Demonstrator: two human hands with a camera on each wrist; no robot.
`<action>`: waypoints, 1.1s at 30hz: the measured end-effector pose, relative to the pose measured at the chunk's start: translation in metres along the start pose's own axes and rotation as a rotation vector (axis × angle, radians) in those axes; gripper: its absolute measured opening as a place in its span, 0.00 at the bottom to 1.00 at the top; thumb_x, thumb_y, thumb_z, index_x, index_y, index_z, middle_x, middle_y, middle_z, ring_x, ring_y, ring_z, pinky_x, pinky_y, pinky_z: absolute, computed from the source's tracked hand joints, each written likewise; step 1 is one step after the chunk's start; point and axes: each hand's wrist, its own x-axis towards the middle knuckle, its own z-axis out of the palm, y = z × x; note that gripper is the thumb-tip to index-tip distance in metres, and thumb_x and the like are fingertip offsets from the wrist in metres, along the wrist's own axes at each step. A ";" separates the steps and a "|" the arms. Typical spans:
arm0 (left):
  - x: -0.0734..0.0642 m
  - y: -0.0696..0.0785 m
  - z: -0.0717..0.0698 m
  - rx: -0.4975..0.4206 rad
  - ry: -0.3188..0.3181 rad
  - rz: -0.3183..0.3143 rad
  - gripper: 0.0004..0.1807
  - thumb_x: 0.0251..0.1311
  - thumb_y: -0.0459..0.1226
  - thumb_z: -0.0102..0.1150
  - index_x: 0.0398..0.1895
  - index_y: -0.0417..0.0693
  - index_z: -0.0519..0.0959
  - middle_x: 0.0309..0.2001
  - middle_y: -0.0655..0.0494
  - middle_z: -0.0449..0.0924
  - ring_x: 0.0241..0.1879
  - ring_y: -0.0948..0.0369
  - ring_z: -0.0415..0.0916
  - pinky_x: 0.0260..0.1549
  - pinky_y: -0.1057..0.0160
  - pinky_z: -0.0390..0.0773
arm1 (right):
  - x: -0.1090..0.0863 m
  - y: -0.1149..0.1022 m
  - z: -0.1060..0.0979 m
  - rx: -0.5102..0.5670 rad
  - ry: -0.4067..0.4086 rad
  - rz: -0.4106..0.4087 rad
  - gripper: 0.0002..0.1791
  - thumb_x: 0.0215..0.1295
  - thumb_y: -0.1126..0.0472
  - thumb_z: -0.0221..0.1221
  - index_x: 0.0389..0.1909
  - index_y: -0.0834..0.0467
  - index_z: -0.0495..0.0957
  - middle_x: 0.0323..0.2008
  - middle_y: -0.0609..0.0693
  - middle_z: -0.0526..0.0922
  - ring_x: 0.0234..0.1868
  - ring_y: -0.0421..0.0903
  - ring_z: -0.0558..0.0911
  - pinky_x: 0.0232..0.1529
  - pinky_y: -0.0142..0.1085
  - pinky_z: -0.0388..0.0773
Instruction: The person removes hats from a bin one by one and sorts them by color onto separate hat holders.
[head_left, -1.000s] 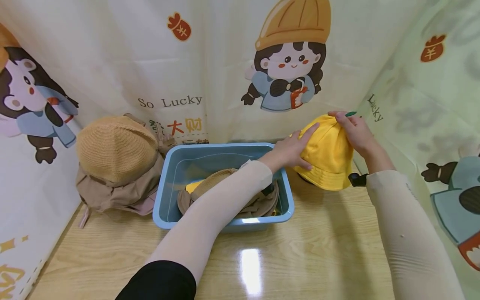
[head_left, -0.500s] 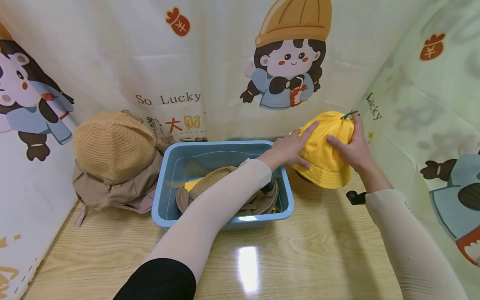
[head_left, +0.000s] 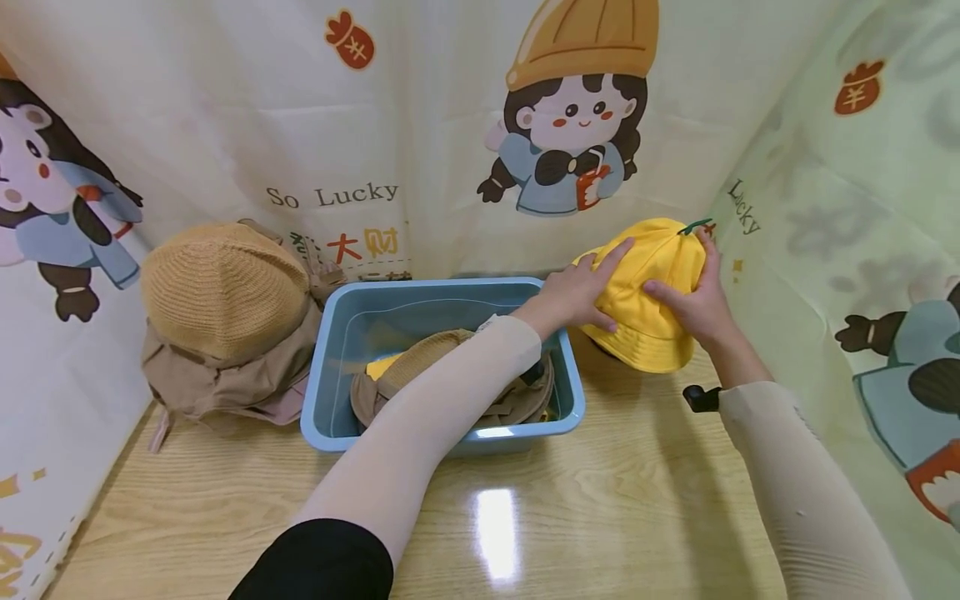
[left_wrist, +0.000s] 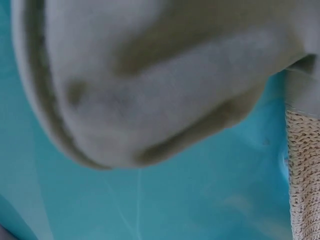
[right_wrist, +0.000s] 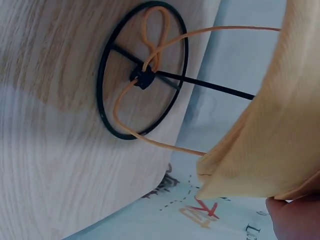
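Note:
A yellow bucket hat (head_left: 643,308) with a green stem-like tip stands at the right. My left hand (head_left: 573,292) holds its left side, thumb and a finger spread over the cloth. The thumb of my right hand (head_left: 697,300) lies on the front while its fingers wrap round the far right side. In the right wrist view, a black stand with a round base (right_wrist: 102,110) rises under the hat, and an orange cord (right_wrist: 175,148) hangs from the hat to the stand's hub. A fingertip (right_wrist: 280,210) shows at the brim there.
A blue plastic bin (head_left: 450,287) left of the yellow hat contains brown and straw hats (head_left: 423,358) and something yellow. Further left, a straw hat (head_left: 225,292) sits over a brown cloth hat (head_left: 225,383). Printed curtains (head_left: 435,125) enclose the wooden table (head_left: 600,508).
My right hand has come down from the green tip to the hat's right side, with its thumb now in front. The left hand stays on the hat. The view has shifted slightly.

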 end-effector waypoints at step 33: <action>-0.123 -0.049 -0.084 -0.386 0.322 0.415 0.31 0.70 0.44 0.58 0.74 0.55 0.63 0.44 0.61 0.83 0.38 0.69 0.82 0.43 0.69 0.81 | -0.094 -0.050 0.079 -0.352 -0.247 -0.358 0.64 0.59 0.48 0.69 0.79 0.41 0.27 0.80 0.49 0.27 0.79 0.53 0.28 0.72 0.67 0.33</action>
